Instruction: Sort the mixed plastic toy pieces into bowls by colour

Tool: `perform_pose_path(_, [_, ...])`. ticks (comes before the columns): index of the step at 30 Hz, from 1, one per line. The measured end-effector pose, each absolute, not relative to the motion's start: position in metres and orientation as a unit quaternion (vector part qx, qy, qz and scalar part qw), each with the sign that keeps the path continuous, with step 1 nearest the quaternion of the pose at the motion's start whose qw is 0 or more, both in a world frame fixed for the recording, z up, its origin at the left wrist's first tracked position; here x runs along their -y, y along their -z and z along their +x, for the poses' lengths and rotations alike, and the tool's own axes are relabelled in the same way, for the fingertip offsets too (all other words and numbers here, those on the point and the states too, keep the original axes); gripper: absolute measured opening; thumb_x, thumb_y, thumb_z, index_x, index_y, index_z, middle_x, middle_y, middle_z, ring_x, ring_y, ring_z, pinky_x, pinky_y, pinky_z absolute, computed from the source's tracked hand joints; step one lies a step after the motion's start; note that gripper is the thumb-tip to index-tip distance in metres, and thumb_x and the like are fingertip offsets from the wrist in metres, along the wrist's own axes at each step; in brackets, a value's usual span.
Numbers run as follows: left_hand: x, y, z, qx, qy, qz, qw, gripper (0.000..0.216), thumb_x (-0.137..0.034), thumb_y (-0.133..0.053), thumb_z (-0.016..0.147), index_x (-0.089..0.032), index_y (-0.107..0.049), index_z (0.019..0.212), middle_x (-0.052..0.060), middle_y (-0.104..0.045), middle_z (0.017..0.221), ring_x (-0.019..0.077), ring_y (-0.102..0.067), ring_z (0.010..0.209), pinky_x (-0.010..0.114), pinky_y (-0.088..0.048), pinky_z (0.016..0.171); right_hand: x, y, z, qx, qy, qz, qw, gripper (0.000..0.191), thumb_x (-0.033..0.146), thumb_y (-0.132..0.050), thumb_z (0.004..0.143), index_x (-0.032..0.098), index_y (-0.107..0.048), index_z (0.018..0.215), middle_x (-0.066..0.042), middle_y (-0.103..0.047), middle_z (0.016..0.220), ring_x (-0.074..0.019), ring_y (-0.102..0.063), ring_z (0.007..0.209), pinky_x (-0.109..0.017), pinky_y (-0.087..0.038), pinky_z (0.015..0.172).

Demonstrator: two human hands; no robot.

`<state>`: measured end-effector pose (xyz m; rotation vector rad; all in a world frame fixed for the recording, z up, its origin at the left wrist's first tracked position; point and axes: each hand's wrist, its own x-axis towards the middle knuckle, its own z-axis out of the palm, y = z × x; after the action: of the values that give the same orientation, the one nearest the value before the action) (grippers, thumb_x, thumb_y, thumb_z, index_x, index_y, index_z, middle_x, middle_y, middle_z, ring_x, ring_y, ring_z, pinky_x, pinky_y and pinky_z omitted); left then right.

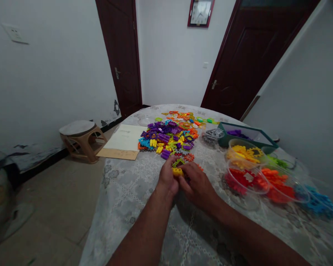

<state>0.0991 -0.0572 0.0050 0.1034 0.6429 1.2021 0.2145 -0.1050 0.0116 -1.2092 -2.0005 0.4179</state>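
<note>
At the frame's centre, two hands meet over the bench [133,192]: the left hand [168,179] and right hand [197,184] each close their grip on one small yellow piece [177,171] held between them. Just above lies one heap of mixed plastic pieces [169,136]. At right stand four clear tubs [248,181], sorted yellow, red, orange and blue, and one green box [246,135].

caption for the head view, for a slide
Both hands, left and right, grip a yellow piece beside sorted bowls.
</note>
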Motion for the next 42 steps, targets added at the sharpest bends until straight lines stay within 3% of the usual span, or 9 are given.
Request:
perform_pose_path(5, [0.058,-0.004,0.099,-0.268,-0.516,0.055,0.811,0.008,-0.019,-0.060,0.086,-0.014,-0.064,0.090,0.007,-0.068,0.076,0.0187,-0.065,0.061,0.028,-0.052,0.056,0.106,-0.029,0.234,0.682,-0.351,-0.512,0.387,0.014,0.032,-0.057,0.096,0.025,-0.066,0.103,-0.004,-0.073,0.091,-0.0224,-0.070,0.083,-0.035,-0.059,0.076])
perform_pose_path(8, [0.058,0.000,0.099,-0.278,-0.537,0.037,0.796,0.022,-0.011,-0.057,0.078,-0.015,-0.064,0.098,0.010,-0.071,0.088,0.0229,-0.071,0.075,0.034,-0.060,0.066,0.108,-0.042,0.264,0.661,-0.364,-0.532,0.384,0.022,0.042,-0.057,0.098,0.024,-0.065,0.107,-0.002,-0.072,0.083,-0.0219,-0.070,0.074,-0.034,-0.059,0.069])
perform_pose_path(14, [0.060,0.006,0.099,-0.265,-0.546,0.043,0.794,0.035,-0.006,-0.056,0.070,-0.015,-0.064,0.102,0.012,-0.070,0.094,0.0252,-0.072,0.085,0.047,-0.065,0.081,0.076,-0.059,0.369,0.688,-0.009,-0.659,0.304,0.040,0.047,-0.057,0.096,0.024,-0.066,0.128,-0.007,-0.075,0.094,-0.0259,-0.071,0.077,-0.038,-0.055,0.070])
perform_pose_path(18, [0.062,0.001,0.097,-0.262,-0.538,0.050,0.800,0.020,-0.016,-0.059,0.082,-0.015,-0.064,0.101,0.014,-0.070,0.098,0.0266,-0.072,0.089,0.050,-0.065,0.084,0.043,-0.061,0.435,0.645,0.178,-0.703,0.241,0.039,0.039,-0.052,0.096,0.019,-0.067,0.126,-0.015,-0.075,0.105,-0.0314,-0.071,0.089,-0.044,-0.055,0.079])
perform_pose_path(22, [0.065,-0.005,0.095,-0.251,-0.528,0.060,0.809,0.022,-0.033,-0.060,0.094,-0.014,-0.064,0.103,0.016,-0.070,0.101,0.0273,-0.073,0.089,0.051,-0.064,0.085,0.033,-0.061,0.447,0.633,0.271,-0.673,0.271,0.040,0.037,-0.051,0.098,0.018,-0.064,0.130,-0.023,-0.069,0.122,-0.0366,-0.066,0.111,-0.050,-0.054,0.092])
perform_pose_path(28, [0.067,-0.009,0.096,-0.238,-0.528,0.072,0.812,0.033,-0.045,-0.057,0.099,-0.014,-0.063,0.108,0.017,-0.071,0.103,0.0263,-0.073,0.089,0.043,-0.063,0.078,0.084,-0.047,0.335,0.790,0.014,-0.518,0.327,0.029,0.034,-0.050,0.105,0.028,-0.060,0.131,-0.012,-0.067,0.121,-0.0235,-0.069,0.088,-0.042,-0.062,0.080])
perform_pose_path(31, [0.067,-0.011,0.097,-0.221,-0.519,0.095,0.820,0.034,-0.046,-0.054,0.101,-0.014,-0.062,0.110,0.012,-0.070,0.091,0.0209,-0.070,0.073,0.031,-0.059,0.064,0.110,-0.034,0.272,0.852,-0.094,-0.427,0.288,0.036,0.026,-0.050,0.106,0.031,-0.056,0.141,-0.010,-0.060,0.140,-0.0237,-0.067,0.116,-0.040,-0.062,0.094])
perform_pose_path(34, [0.067,-0.012,0.097,-0.234,-0.512,0.119,0.818,0.035,-0.045,-0.053,0.102,-0.013,-0.063,0.112,0.009,-0.069,0.083,0.0170,-0.067,0.064,0.026,-0.054,0.059,0.117,-0.026,0.237,0.873,-0.121,-0.393,0.264,0.043,0.017,-0.049,0.104,0.028,-0.054,0.145,-0.012,-0.056,0.147,-0.0256,-0.058,0.134,-0.046,-0.055,0.110])
perform_pose_path(42, [0.067,-0.013,0.100,-0.286,-0.517,0.143,0.794,0.029,-0.037,-0.061,0.096,-0.013,-0.066,0.111,0.007,-0.071,0.084,0.0182,-0.069,0.069,0.029,-0.057,0.068,0.104,-0.022,0.236,0.863,-0.180,-0.396,0.256,0.037,0.010,-0.059,0.094,0.022,-0.061,0.128,-0.012,-0.060,0.129,-0.0234,-0.062,0.117,-0.041,-0.057,0.099])
